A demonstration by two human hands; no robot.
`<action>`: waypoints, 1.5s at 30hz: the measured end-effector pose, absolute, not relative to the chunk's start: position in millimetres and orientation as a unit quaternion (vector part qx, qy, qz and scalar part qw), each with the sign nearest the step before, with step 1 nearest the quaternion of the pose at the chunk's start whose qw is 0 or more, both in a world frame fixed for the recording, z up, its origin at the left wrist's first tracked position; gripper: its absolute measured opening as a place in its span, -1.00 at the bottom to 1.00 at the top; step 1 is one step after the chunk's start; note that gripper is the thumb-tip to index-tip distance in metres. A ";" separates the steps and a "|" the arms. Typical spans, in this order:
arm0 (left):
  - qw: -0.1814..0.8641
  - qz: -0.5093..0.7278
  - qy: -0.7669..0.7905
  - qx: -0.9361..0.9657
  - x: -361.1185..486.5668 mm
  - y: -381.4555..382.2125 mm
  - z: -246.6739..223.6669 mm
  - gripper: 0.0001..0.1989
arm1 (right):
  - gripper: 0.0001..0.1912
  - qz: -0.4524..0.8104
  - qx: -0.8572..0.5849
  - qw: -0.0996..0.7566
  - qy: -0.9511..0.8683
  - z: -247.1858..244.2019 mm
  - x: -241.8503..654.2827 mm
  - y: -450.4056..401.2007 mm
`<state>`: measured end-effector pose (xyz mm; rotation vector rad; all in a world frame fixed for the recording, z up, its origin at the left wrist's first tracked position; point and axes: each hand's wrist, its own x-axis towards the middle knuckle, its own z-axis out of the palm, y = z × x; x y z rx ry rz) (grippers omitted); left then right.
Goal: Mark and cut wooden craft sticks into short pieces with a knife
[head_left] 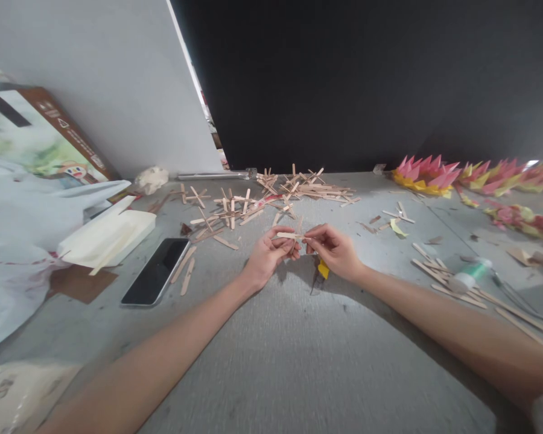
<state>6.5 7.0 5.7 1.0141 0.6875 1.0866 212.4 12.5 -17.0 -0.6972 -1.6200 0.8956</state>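
Between my two hands, just above the grey table, is a light wooden craft stick (286,235). My left hand (271,256) is closed around its left part with fingers curled. At the right end, my right hand (332,248) pinches with thumb and forefinger; a second piece seems to cross the stick there, too small to make out. Below the right hand lies a small yellow piece (323,269) with something dark beside it. Beyond the hands, a heap of craft sticks (321,190) spreads out, several joined into crossed shapes (230,208).
To the left lie a black phone (156,271), a white tray (140,226) and a plastic bag (18,241). On the right are a white-and-green bottle (470,275), loose sticks (428,265) and pink-and-yellow folded paper pieces (428,176). A dark panel (366,84) rises behind.
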 end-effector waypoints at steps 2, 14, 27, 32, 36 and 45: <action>0.680 0.482 0.308 0.458 7.0 6.4 6.5 -0.57 | -0.83 0.376 -0.293 0.551 -0.685 -17.0 212.8 12.5; 0.657 0.483 0.317 0.485 8.6 5.1 8.5 -0.52 | -0.77 0.373 -0.304 0.562 -0.673 -14.2 212.7 9.2; 0.647 0.489 0.312 0.496 8.6 4.9 6.1 -0.52 | -0.80 0.378 -0.293 0.550 -0.685 -11.9 213.7 8.0; 0.642 0.490 0.318 0.497 8.3 4.5 5.3 -0.51 | -0.86 0.379 -0.280 0.555 -0.685 -9.2 213.6 6.3; 0.630 0.497 0.325 0.500 8.4 4.4 5.3 -0.49 | -0.86 0.367 -0.275 0.559 -0.691 -7.6 214.6 5.1; 0.624 0.501 0.321 0.507 8.6 4.1 6.8 -0.56 | -0.86 0.363 -0.283 0.555 -0.693 -9.1 215.7 4.1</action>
